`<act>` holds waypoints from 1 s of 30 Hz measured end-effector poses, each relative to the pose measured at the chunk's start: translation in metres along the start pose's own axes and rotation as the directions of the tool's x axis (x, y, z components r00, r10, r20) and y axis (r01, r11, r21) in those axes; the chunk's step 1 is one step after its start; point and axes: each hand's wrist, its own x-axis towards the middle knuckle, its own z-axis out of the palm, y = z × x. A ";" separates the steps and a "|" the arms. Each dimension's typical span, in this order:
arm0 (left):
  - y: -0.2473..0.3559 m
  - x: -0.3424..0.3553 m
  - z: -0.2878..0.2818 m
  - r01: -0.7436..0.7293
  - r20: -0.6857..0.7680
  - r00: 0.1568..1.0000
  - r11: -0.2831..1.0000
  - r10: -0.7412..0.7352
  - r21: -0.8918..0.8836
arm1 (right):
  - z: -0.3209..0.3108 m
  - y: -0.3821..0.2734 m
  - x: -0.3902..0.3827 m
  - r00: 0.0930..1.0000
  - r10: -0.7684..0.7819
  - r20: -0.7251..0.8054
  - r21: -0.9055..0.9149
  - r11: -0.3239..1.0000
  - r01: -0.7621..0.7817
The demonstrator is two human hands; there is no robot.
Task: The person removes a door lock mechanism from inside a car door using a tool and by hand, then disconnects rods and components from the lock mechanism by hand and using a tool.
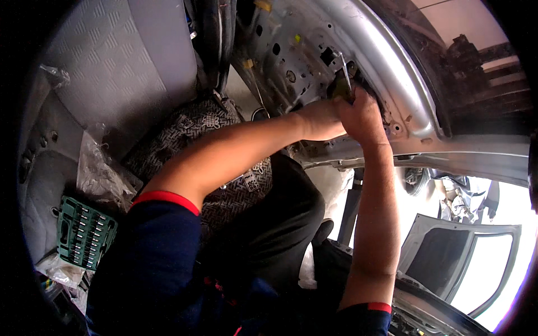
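two bare hands work at two o'clock, against the bare metal inner side of a silver car door panel (305, 47) pierced with holes. a slim shiny metal tool (346, 73) is at one o'clock, standing up just beside the right hand (364, 115), its upper end near a dark opening. the right hand's fingers look bent near the tool's lower end, but i cannot tell whether they clamp it. the left hand (325, 121) reaches in from eight o'clock and meets the right; its fingers are hidden, so i cannot tell whether they are apart or together. a patterned seat cushion (185, 131) lies at ten o'clock. clear plastic (101, 168) sits at nine, and an open green case of sockets (87, 232) at eight. a separate door with a window frame (448, 263) stands at four.
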 end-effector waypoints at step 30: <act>-0.090 -0.018 0.153 -0.292 0.366 0.776 -0.807 -0.514 -0.513 | 0.019 -0.010 -0.022 0.991 -0.045 -0.125 -0.553 0.833 -0.032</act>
